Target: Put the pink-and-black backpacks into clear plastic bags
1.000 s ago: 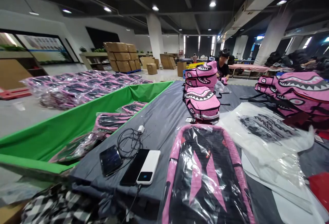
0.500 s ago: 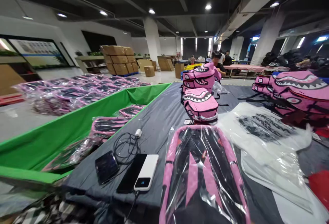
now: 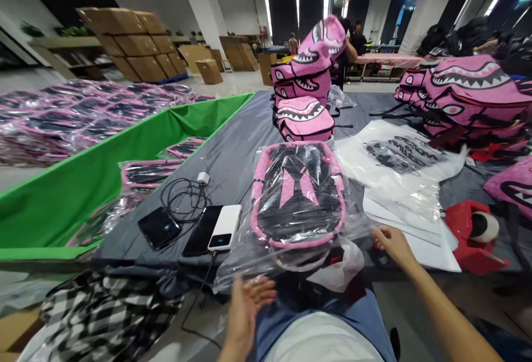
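Note:
A pink and black backpack (image 3: 299,195) lies in a clear plastic bag (image 3: 253,256) on the grey-covered table in front of me. The bag's loose end spreads towards my body. My left hand (image 3: 249,304) is palm up at the bag's near left corner, its fingers loosely apart. At the bag's right corner, my right hand (image 3: 393,243) has its fingers curled in a pinch on the plastic. Crumpled white film (image 3: 343,268) sticks out below the backpack.
Left on the table are a black phone (image 3: 159,228), a white power bank (image 3: 224,228) and a cable. Pink shark-face backpacks (image 3: 305,115) stand behind. To the right lie printed white bags (image 3: 399,151) and a red tape dispenser (image 3: 469,234). A green-lined bin (image 3: 137,151) borders the table.
The view has tilted down. Both my hands have come into sight at the near end of the plastic bag, and the bagged backpack appears farther up the table.

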`<state>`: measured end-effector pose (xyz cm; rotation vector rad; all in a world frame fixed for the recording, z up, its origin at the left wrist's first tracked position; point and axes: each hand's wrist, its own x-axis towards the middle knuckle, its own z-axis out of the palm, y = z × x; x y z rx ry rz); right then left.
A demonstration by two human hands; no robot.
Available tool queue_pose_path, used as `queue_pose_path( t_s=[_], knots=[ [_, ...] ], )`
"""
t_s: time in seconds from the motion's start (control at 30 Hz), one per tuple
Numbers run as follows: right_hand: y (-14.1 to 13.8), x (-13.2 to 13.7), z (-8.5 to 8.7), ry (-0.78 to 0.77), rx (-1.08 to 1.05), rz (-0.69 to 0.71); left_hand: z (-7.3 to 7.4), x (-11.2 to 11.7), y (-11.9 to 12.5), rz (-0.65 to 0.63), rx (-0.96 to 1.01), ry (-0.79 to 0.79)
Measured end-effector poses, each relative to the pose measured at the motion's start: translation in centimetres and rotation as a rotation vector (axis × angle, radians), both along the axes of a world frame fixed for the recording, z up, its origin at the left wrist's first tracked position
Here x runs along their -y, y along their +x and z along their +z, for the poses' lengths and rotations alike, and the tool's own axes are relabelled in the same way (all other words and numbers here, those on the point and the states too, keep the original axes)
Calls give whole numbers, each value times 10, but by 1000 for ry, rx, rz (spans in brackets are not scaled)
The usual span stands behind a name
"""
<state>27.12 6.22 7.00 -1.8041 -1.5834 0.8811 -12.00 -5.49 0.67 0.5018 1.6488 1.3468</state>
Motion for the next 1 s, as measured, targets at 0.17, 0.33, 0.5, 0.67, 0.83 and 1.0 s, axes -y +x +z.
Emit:
queue_pose_path(
  t_s=[0.17,0.33,0.5,0.67,0.83,1.0],
  knots=[
    [-77,65,19,305,170,78,-5,1,93,-488,21,188],
    [-117,54,37,325,612,76,-18,-19,129,-478,42,195],
    [-62,67,33,151,705,271,-27,-10,136,-479,112,165],
    [-38,97,27,132,876,385,-11,-18,156,-835,111,274],
    [-43,122,-17,207,1009,352,4,-31,177,-894,2,180],
    [-48,154,-57,408,811,290,17,-28,180,-905,4,82]
  ],
)
